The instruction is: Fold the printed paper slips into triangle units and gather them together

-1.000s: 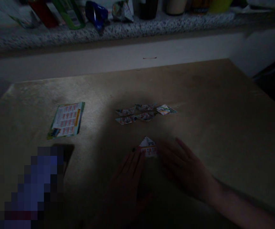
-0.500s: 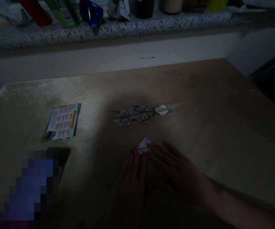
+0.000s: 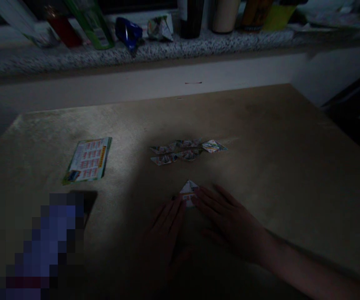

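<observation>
A small folded paper (image 3: pixel 189 191) with a pointed top lies flat on the table (image 3: pixel 270 175) in front of me. My left hand (image 3: pixel 164 229) rests its outstretched fingertips on the paper's left edge. From the right, my right hand (image 3: pixel 226 221) lays its extended fingers on the other edge. Just beyond sit several folded paper boats (image 3: pixel 164 159) in two short rows, with a flatter diamond-shaped folded paper (image 3: pixel 214 146) at their right end. Shadow hides much of the left hand's thumb and palm.
A stack of printed paper sheets (image 3: pixel 88 160) lies on the left. Nearer me is a blurred-out bluish object (image 3: pixel 48 246). Behind the table, a granite sill (image 3: pixel 155 51) carries a green bottle (image 3: pixel 94 27), a blue crumpled wrapper (image 3: pixel 129 32) and several containers.
My left hand has slid slightly left and turned, uncovering more of the folded paper's lower part. The right hand stays nearly in place. The view has tilted up a little.
</observation>
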